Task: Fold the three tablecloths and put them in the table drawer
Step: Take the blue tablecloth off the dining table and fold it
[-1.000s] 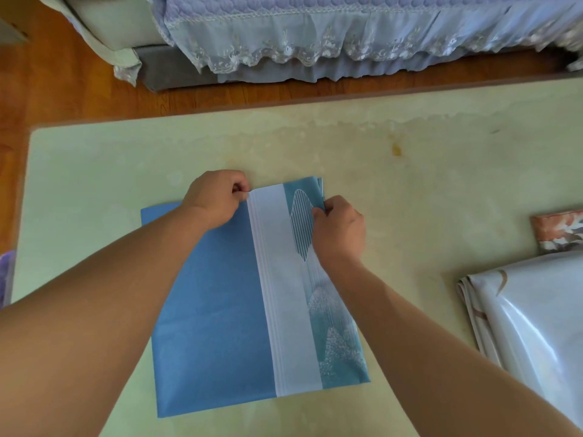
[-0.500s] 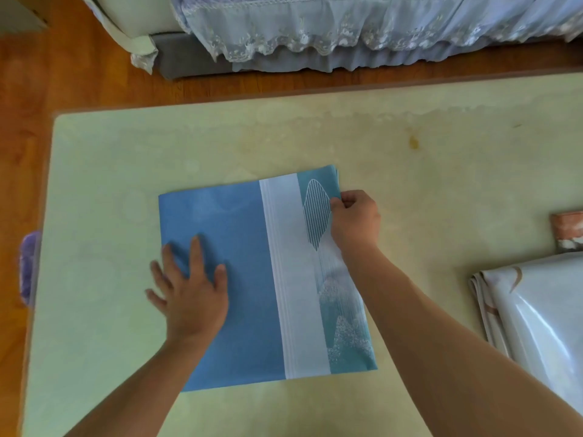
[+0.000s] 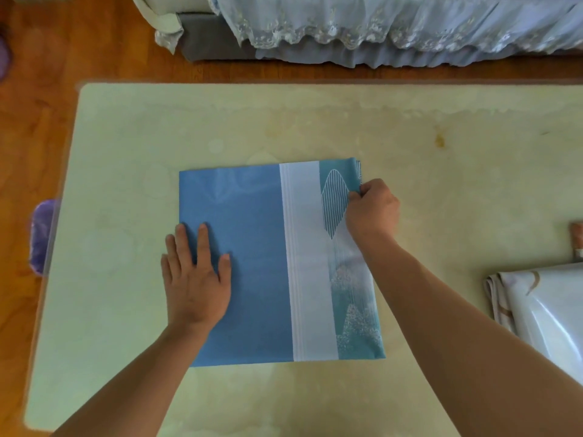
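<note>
On the pale table (image 3: 126, 152), centre frame, lay the folded blue tablecloth (image 3: 246, 263). Your left hand (image 3: 195, 279) had left its top edge and pressed flat, fingers spread; your right hand (image 3: 372, 209) kept pinching the upper-right corner. Another fold looked imminent.

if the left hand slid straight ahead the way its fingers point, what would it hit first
Nothing solid: the left hand lies flat on the blue tablecloth, fingers pointing toward its far edge. Past that, only bare table shows up to its far rim.
</note>
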`<state>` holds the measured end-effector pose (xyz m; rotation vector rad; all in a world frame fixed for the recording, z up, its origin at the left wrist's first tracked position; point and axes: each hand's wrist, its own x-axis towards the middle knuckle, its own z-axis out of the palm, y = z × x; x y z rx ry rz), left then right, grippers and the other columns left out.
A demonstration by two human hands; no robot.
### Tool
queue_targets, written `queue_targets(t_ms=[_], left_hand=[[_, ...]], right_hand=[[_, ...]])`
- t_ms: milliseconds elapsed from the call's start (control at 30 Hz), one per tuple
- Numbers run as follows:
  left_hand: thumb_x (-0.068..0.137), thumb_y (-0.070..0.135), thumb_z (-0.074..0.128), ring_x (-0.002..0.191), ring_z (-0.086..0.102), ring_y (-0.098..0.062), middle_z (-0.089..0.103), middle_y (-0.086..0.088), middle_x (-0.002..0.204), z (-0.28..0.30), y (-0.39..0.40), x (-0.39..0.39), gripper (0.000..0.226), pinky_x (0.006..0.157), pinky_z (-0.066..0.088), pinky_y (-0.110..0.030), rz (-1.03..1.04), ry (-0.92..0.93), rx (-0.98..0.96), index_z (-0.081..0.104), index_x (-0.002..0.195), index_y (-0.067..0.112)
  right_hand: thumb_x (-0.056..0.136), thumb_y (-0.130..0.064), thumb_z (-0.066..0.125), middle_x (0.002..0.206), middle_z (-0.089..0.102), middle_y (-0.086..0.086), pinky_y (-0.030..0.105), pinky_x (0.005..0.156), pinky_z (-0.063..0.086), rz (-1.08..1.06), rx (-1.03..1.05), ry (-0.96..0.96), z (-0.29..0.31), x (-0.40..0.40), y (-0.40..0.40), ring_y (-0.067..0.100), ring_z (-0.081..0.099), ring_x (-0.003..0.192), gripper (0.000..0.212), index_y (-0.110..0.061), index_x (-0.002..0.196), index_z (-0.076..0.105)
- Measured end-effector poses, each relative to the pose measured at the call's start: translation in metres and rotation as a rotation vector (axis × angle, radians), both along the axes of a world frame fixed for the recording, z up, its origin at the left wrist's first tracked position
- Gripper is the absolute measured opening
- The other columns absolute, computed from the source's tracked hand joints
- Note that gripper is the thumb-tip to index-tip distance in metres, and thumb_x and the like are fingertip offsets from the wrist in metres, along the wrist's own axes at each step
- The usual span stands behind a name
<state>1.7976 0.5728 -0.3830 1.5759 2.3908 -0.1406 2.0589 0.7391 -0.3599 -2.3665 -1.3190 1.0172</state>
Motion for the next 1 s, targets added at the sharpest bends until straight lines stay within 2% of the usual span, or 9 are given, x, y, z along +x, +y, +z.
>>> queue_targets(t_ms=[100, 233, 300, 400, 467, 567, 667, 800, 1000], left_hand=[[0.103, 0.056, 0.021, 0.153, 0.013, -0.044, 0.006, -0.020, 0.169, -0.007, -0.003, -0.012, 0.071, 0.123, 0.019, -0.057, -0.138, 0.054, -0.025, 0.013, 0.163, 0.020], [0.103, 0.057, 0.019, 0.153, 0.012, -0.044, 0.004, -0.020, 0.169, -0.014, -0.006, -0.022, 0.071, 0.124, 0.018, -0.055, -0.173, 0.082, -0.015, 0.013, 0.163, 0.019], [0.103, 0.056, 0.020, 0.153, 0.012, -0.044, 0.005, -0.020, 0.168, -0.015, -0.006, -0.020, 0.070, 0.124, 0.017, -0.055, -0.171, 0.084, 0.001, 0.014, 0.163, 0.019], [0.103, 0.055, 0.024, 0.154, 0.012, -0.042, 0.006, -0.019, 0.169, -0.019, -0.008, -0.022, 0.070, 0.125, 0.015, -0.054, -0.165, 0.086, 0.045, 0.016, 0.163, 0.020], [0.102, 0.054, 0.026, 0.154, 0.013, -0.042, 0.006, -0.017, 0.169, -0.022, -0.011, -0.023, 0.069, 0.125, 0.014, -0.053, -0.169, 0.072, 0.078, 0.017, 0.163, 0.021], [0.102, 0.053, 0.027, 0.154, 0.012, -0.041, 0.006, -0.016, 0.170, -0.026, -0.009, -0.023, 0.069, 0.125, 0.012, -0.053, -0.180, 0.051, 0.097, 0.016, 0.163, 0.022], [0.102, 0.052, 0.027, 0.156, 0.006, -0.039, 0.005, -0.017, 0.170, -0.023, -0.011, -0.019, 0.072, 0.125, 0.009, -0.056, -0.214, 0.083, 0.064, 0.016, 0.163, 0.016], [0.098, 0.047, 0.039, 0.157, 0.011, -0.033, 0.021, -0.018, 0.167, -0.019, 0.036, -0.036, 0.071, 0.126, 0.007, -0.052, -0.405, 0.021, 0.184, 0.036, 0.153, 0.004], [0.101, 0.057, 0.032, 0.157, 0.006, -0.030, 0.010, -0.015, 0.170, -0.038, 0.118, -0.077, 0.077, 0.128, 0.004, -0.046, -0.476, 0.003, 0.145, 0.014, 0.163, 0.016]], right_hand=[[0.096, -0.011, 0.055, 0.105, 0.061, 0.007, 0.035, 0.072, 0.039, 0.095, 0.073, -0.109, 0.001, -0.001, 0.001, 0.027, 0.054, 0.090, 0.017, -0.011, 0.113, 0.056], [0.079, 0.008, 0.050, 0.138, 0.047, 0.016, 0.044, 0.090, 0.041, 0.274, 0.331, -0.436, -0.002, -0.016, -0.015, 0.038, 0.044, 0.120, 0.063, -0.011, 0.139, 0.046], [0.087, -0.001, 0.050, 0.151, 0.040, 0.021, 0.049, 0.108, 0.035, 0.511, 0.524, -0.331, -0.005, -0.042, -0.041, 0.041, 0.036, 0.136, 0.060, -0.008, 0.146, 0.043], [0.103, -0.034, 0.044, 0.164, 0.023, 0.018, 0.051, 0.124, 0.016, 0.942, 0.465, -0.272, -0.028, -0.075, -0.079, 0.038, 0.016, 0.152, 0.058, -0.010, 0.155, 0.034], [0.104, -0.048, 0.034, 0.166, 0.018, 0.015, 0.053, 0.124, 0.016, 0.848, 0.354, -0.385, -0.045, -0.062, -0.069, 0.035, 0.013, 0.154, 0.066, -0.012, 0.158, 0.028], [0.102, -0.059, 0.021, 0.169, 0.005, 0.008, 0.046, 0.126, 0.004, 0.619, 0.192, -0.511, -0.057, -0.027, -0.036, 0.025, 0.002, 0.156, 0.074, -0.016, 0.161, 0.012], [0.101, -0.061, 0.017, 0.169, -0.001, 0.005, 0.044, 0.126, 0.001, 0.619, 0.185, -0.527, -0.057, -0.026, -0.035, 0.022, -0.005, 0.156, 0.075, -0.018, 0.162, 0.006], [0.101, -0.061, 0.017, 0.169, -0.001, 0.004, 0.044, 0.126, 0.001, 0.590, 0.190, -0.540, -0.055, -0.029, -0.036, 0.021, -0.005, 0.156, 0.075, -0.018, 0.162, 0.006], [0.102, -0.059, 0.020, 0.169, 0.002, 0.005, 0.043, 0.126, 0.002, 0.585, 0.234, -0.559, -0.057, -0.037, -0.036, 0.021, -0.002, 0.156, 0.073, -0.018, 0.161, 0.009]])
